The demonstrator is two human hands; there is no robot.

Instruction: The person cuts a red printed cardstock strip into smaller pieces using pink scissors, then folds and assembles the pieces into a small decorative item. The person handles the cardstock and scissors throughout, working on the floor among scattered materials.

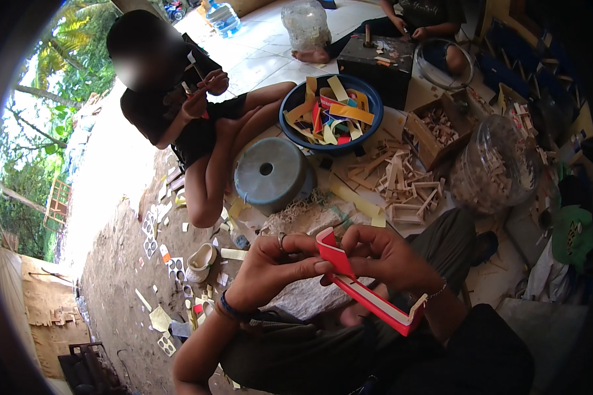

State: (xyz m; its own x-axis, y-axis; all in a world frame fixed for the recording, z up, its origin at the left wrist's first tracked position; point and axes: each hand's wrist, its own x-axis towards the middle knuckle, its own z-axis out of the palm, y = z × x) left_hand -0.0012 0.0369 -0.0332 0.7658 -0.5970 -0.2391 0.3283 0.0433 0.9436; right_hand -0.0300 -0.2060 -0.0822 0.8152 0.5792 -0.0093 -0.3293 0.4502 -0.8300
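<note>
Red strip (pixel 375 305), bent, with a pale inner face, held up in front of the person between the left hand (pixel 280 266) and the right hand (pixel 392 263). Surroundings follow in descending order of size, placed by the hands. Bare ground (pixel 122 289) spreads to the left of the left hand, littered with scraps. A seated co-worker (pixel 184 112) is ahead and to the left of the left hand, both hands raised. A black box (pixel 375 72) stands well ahead of the right hand, bearing a hammer. A clear plastic container (pixel 497 168) with wooden bits inside lies ahead and to the right of the right hand. A blue basin (pixel 329 150), filled with coloured strips, sits straight ahead of both hands. Nearer, a round grey stool (pixel 250 179) stands ahead of the left hand. A heap of wooden pieces (pixel 402 174) lies just ahead of the right hand. The left hand is closed, its thumb and fingers pinching the raised end of the strip; the right hand has its fingers curled on the strip beside it, and the long part slopes below the right hand toward its wrist. A pale clog (pixel 201 263) rests left of the left hand. Smallest: a ring (pixel 281 242) on the left hand.
</note>
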